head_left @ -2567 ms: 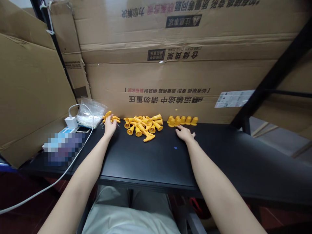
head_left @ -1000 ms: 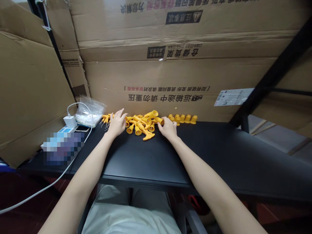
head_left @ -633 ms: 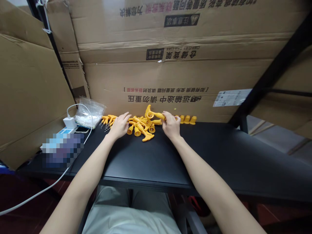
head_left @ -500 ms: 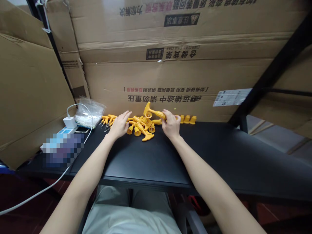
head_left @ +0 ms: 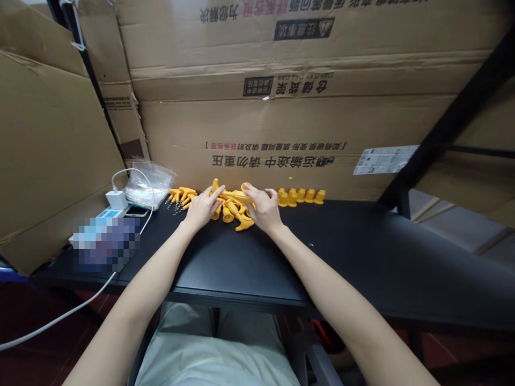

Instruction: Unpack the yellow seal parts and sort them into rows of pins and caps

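A yellow plastic T-handled corkscrew (head_left: 233, 195) lies level between my two hands, above a pile of similar yellow parts. My left hand (head_left: 199, 208) has its thumb and fingers closed around the T-shaped end. Around the other end, by a round cup, my right hand (head_left: 263, 210) is closed; its fingers partly hide that end. Beneath them are yellow bell-shaped cups (head_left: 228, 215) and another T-handle (head_left: 243, 224), partly covered. To the left lie several yellow handles (head_left: 185, 192) with thin metal spirals pointing toward me.
Several yellow cups (head_left: 309, 196) stand at the cardboard wall (head_left: 281, 123) on the right. At left are a clear plastic bag (head_left: 147, 185), a phone (head_left: 137, 211), and a power strip (head_left: 112, 213) with a white charger (head_left: 116, 200); its cable crosses the black table (head_left: 241, 262).
My right hand has moved left with the corkscrew, bringing its T-end to my left hand. My left fingers have closed on that end. More standing cups now show at right.
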Demonstrator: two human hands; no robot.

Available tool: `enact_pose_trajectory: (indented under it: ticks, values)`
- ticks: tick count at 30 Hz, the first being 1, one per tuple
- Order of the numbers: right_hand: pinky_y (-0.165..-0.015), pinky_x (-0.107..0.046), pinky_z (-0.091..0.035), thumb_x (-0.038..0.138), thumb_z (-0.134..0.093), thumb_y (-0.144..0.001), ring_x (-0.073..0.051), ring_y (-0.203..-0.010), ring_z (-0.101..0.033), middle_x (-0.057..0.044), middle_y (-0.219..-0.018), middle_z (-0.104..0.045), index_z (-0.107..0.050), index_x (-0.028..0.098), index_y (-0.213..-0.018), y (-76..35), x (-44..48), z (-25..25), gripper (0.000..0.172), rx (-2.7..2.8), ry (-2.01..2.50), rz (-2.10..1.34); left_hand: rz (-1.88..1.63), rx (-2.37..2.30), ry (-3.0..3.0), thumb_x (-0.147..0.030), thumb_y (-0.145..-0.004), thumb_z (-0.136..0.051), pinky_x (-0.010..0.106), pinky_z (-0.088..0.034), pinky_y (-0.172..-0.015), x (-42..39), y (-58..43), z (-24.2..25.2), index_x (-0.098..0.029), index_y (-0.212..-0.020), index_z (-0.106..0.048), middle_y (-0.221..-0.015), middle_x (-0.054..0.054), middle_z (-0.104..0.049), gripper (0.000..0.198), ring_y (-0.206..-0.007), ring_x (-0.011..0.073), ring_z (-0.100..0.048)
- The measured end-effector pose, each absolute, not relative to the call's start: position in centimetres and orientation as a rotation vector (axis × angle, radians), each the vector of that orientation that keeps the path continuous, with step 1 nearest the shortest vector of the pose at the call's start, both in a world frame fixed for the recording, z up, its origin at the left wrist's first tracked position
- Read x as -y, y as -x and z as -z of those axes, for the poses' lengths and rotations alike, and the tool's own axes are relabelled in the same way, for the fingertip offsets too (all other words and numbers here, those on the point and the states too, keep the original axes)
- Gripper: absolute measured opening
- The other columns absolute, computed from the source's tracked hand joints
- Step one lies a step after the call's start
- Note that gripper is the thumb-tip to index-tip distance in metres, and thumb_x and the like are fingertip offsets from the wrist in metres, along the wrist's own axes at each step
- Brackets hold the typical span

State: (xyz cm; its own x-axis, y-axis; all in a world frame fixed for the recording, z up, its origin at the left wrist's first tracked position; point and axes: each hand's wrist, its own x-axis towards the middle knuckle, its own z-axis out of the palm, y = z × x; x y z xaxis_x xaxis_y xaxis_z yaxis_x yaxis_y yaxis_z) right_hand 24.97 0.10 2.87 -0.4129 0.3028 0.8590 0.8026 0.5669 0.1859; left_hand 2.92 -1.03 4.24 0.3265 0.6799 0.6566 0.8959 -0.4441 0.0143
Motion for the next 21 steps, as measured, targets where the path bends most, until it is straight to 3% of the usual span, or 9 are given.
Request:
enact_pose_trajectory:
  ticks: [6, 13, 21]
  values:
    - [-0.096, -0.043, -0.027, 0.028, -0.042, -0.094, -0.024, -0.107, -0.060, -0.015, -0.123, -0.064, -0.054, 0.017, -0.122, -24.3, 0.1, -2.9, 0.032, 2.051, 0.950, 0.692, 0.881, 1.563, 2.164, -0.029, -0.093, -0.044, 0.025, -0.048, -0.068, 1.4, -2.6, -4.7, -0.024, -0.127, -0.056, -0.106, 0.008, -0.066, 0.037, -0.082, 0.0179, -0.066]
    - [-0.096, -0.048, -0.026, 0.025, -0.043, -0.092, -0.027, -0.102, -0.056, -0.015, -0.113, -0.067, -0.060, 0.015, -0.114, -24.4, 0.5, -3.6, 0.029, 2.157, 1.080, 0.661, 0.893, 1.442, 2.213, -0.030, -0.089, -0.051, 0.023, -0.046, -0.066, 0.5, -2.2, -3.6, -0.024, -0.116, -0.062, -0.096, 0.005, -0.070, 0.030, -0.083, 0.0171, -0.067]
    - [-0.097, -0.048, -0.024, 0.024, -0.047, -0.091, -0.027, -0.102, -0.055, -0.012, -0.115, -0.066, -0.060, 0.019, -0.110, -24.4, 0.3, -3.7, 0.023, 2.120, 1.052, 0.754, 0.906, 1.473, 2.309, -0.029, -0.084, -0.056, 0.024, -0.046, -0.070, 0.5, -2.2, -3.7, -0.021, -0.113, -0.063, -0.095, 0.006, -0.072, 0.030, -0.082, 0.0170, -0.067]
